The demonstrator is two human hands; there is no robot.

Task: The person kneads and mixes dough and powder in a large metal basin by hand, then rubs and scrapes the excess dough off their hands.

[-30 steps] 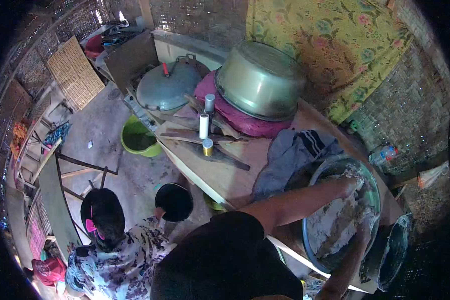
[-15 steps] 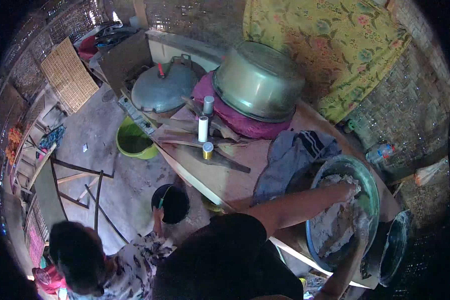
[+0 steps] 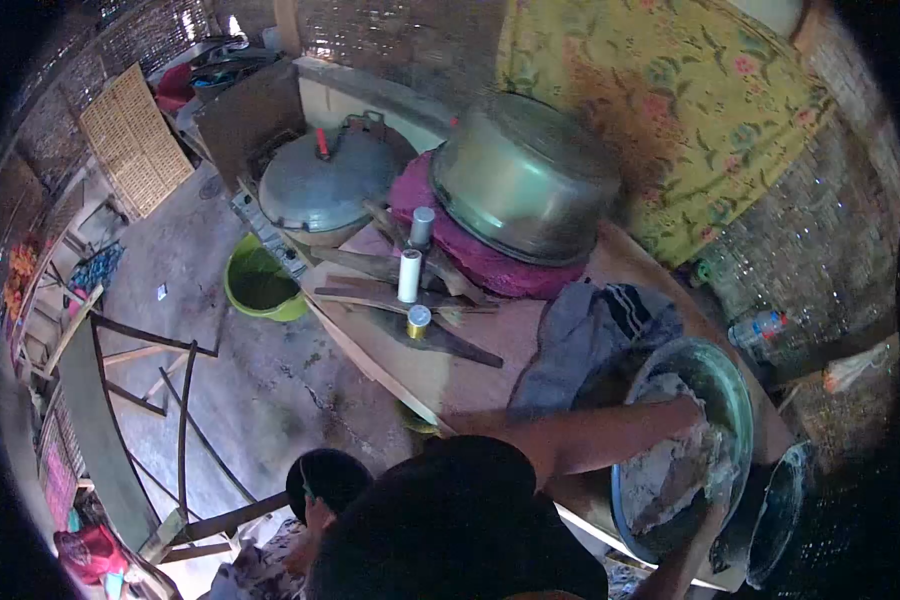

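A large basin (image 3: 745, 400) at the right of the table holds a greyish, doughy mass (image 3: 660, 490). My left hand (image 3: 695, 415) reaches across into the basin, sunk at the far side of the mass, its fingers hidden. Nearer the front right of the basin, my right hand (image 3: 718, 485) presses into the same mass, coated with it, and its fingers cannot be made out. A grey cloth with dark stripes (image 3: 580, 340) lies beside the basin.
An upturned metal tub (image 3: 525, 175), a lidded pot (image 3: 330, 180), pieces of wood and small cans stand on the table (image 3: 480, 385). A dark bucket (image 3: 790, 510) is right of the basin. A co-worker's hand (image 3: 318, 515) is at a black bucket (image 3: 330, 475) below.
The co-worker has moved down and mostly out of view, with the black bucket now lower in the frame. My hands remain in the mass. The view has shifted slightly.
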